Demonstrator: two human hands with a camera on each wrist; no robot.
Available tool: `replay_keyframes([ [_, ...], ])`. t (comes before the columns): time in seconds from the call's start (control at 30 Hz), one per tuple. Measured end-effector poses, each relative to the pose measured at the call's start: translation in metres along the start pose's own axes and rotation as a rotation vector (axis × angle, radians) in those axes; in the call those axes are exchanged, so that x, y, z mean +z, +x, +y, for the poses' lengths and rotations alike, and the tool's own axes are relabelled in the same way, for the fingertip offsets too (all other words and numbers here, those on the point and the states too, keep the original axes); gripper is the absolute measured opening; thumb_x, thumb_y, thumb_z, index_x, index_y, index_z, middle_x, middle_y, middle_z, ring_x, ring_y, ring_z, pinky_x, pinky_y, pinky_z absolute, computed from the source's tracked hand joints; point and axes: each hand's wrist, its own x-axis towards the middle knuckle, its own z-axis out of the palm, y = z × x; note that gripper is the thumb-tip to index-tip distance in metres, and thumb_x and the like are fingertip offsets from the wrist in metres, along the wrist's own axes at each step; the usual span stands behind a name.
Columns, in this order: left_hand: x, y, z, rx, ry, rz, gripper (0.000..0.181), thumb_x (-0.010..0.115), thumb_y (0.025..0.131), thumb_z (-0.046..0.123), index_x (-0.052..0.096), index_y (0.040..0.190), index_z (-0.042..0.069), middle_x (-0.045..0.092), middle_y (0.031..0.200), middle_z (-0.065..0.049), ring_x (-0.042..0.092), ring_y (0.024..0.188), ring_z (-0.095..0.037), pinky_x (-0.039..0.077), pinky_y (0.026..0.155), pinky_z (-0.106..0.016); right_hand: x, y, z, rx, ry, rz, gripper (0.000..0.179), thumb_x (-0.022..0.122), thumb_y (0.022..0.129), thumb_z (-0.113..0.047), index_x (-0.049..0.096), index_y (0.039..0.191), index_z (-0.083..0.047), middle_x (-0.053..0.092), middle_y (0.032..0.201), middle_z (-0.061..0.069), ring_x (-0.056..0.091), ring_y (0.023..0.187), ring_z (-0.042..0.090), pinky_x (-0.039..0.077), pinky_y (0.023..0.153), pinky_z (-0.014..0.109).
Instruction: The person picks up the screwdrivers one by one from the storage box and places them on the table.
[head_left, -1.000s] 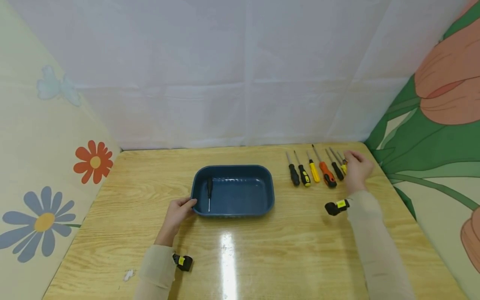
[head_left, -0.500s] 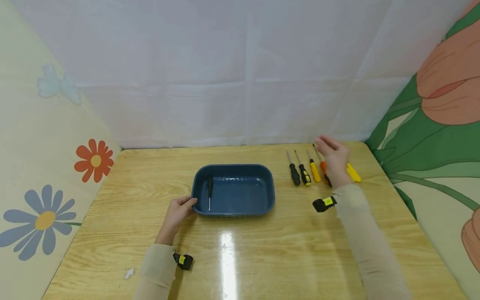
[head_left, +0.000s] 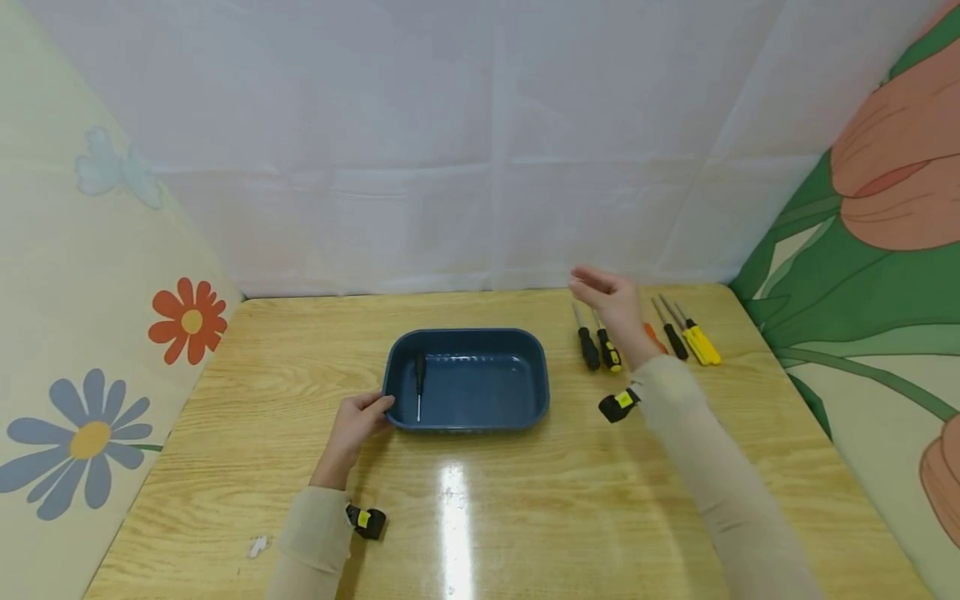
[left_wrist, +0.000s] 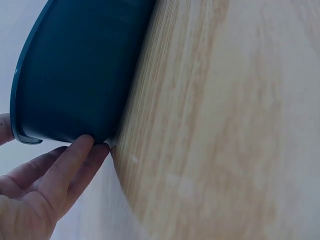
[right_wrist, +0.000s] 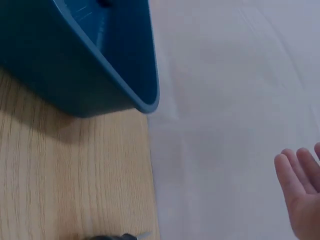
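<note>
A deep blue plastic tray (head_left: 480, 427) stands on the table, with a black-handled screwdriver (head_left: 420, 375) lying inside near its left end. My left hand (head_left: 358, 425) grips the tray's near-left corner; in the left wrist view the thumb is over the rim and the fingers (left_wrist: 67, 172) touch the outer wall. My right hand (head_left: 611, 307) is raised over the row of screwdrivers, fingers extended, with nothing seen in it. Under or beside it lie a black screwdriver (head_left: 588, 350), a black-and-yellow screwdriver (head_left: 608, 352) and a partly hidden orange screwdriver (head_left: 655, 337).
Farther right lie another black screwdriver (head_left: 675, 342) and yellow-handled screwdrivers (head_left: 703, 346) close together. A white cloth (head_left: 420, 208) hangs behind the wooden table (head_left: 555, 517). A small white mark (head_left: 258, 547) shows at the table's front left.
My right hand has moved left from the yellow screwdrivers at the right end, over the row, uncovering them and covering the middle ones. My left hand and the tray have stayed put.
</note>
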Motion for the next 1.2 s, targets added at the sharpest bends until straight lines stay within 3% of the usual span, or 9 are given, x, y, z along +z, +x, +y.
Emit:
replay_keyframes([
  [0.23, 0.000, 0.000, 0.000, 0.006, -0.002, 0.000, 0.037, 0.053, 0.091, 0.011, 0.052, 0.118, -0.015, 0.056, 0.112, -0.029, 0.063, 0.081, -0.017, 0.053, 0.078, -0.037, 0.016, 0.005, 0.005, 0.021, -0.062, -0.109, 0.049, 0.067, 0.083, -0.022, 0.053, 0.125, 0.000, 0.055, 0.123, 0.015, 0.056, 0.105, 0.015, 0.046, 0.091, 0.029],
  [0.33, -0.001, -0.001, 0.000, 0.003, -0.002, 0.001, 0.037, 0.053, 0.091, 0.011, 0.052, 0.118, -0.014, 0.057, 0.112, -0.028, 0.063, 0.080, -0.017, 0.053, 0.078, -0.037, 0.024, 0.005, 0.006, 0.053, -0.023, -0.206, 0.048, 0.066, 0.084, -0.018, 0.053, 0.125, 0.003, 0.054, 0.123, 0.019, 0.058, 0.102, 0.019, 0.048, 0.089, 0.034],
  [0.47, 0.000, 0.000, 0.001, -0.004, -0.002, 0.002, 0.038, 0.053, 0.091, 0.012, 0.052, 0.118, -0.014, 0.056, 0.113, -0.028, 0.063, 0.080, -0.016, 0.053, 0.078, -0.037, 0.035, 0.004, 0.005, 0.097, -0.054, -0.353, 0.047, 0.067, 0.083, -0.018, 0.054, 0.124, 0.000, 0.056, 0.121, 0.018, 0.059, 0.102, 0.021, 0.046, 0.091, 0.040],
  [0.57, 0.000, 0.000, 0.001, -0.008, -0.002, 0.003, 0.038, 0.053, 0.091, 0.012, 0.052, 0.119, -0.014, 0.055, 0.115, -0.028, 0.063, 0.081, -0.016, 0.052, 0.079, -0.038, 0.042, 0.003, 0.003, 0.101, -0.157, -0.431, 0.046, 0.068, 0.082, -0.024, 0.058, 0.122, -0.006, 0.060, 0.118, 0.010, 0.058, 0.103, 0.018, 0.044, 0.094, 0.038],
  [0.7, 0.000, -0.001, 0.001, -0.012, -0.005, 0.004, 0.038, 0.053, 0.091, 0.013, 0.052, 0.119, -0.014, 0.055, 0.115, -0.028, 0.063, 0.082, -0.017, 0.052, 0.080, -0.038, 0.050, 0.005, 0.003, 0.079, -0.216, -0.515, 0.041, 0.068, 0.082, -0.023, 0.060, 0.119, -0.008, 0.062, 0.115, 0.006, 0.058, 0.103, 0.018, 0.044, 0.094, 0.036],
  [0.9, 0.000, 0.000, 0.001, -0.008, -0.006, 0.000, 0.038, 0.053, 0.091, 0.012, 0.052, 0.118, -0.014, 0.056, 0.114, -0.028, 0.063, 0.082, -0.017, 0.052, 0.079, -0.038, 0.062, 0.008, 0.002, 0.090, -0.212, -0.642, 0.041, 0.067, 0.083, -0.022, 0.060, 0.119, -0.006, 0.061, 0.115, 0.007, 0.057, 0.104, 0.017, 0.045, 0.092, 0.034],
  [1.03, 0.000, 0.000, 0.001, -0.010, -0.009, 0.001, 0.037, 0.052, 0.091, 0.011, 0.052, 0.118, -0.014, 0.056, 0.113, -0.028, 0.063, 0.082, -0.016, 0.053, 0.079, -0.037, 0.072, 0.011, 0.001, 0.105, -0.241, -0.697, 0.041, 0.068, 0.082, -0.024, 0.060, 0.120, -0.009, 0.061, 0.117, 0.005, 0.056, 0.106, 0.016, 0.044, 0.093, 0.033],
  [1.2, 0.000, 0.000, 0.000, -0.005, -0.006, -0.001, 0.037, 0.052, 0.091, 0.011, 0.052, 0.118, -0.015, 0.055, 0.114, -0.029, 0.063, 0.082, -0.017, 0.053, 0.078, -0.037, 0.086, 0.015, 0.002, 0.068, -0.359, -0.731, 0.037, 0.067, 0.083, -0.025, 0.062, 0.117, -0.013, 0.062, 0.114, 0.000, 0.058, 0.102, 0.013, 0.045, 0.092, 0.032],
])
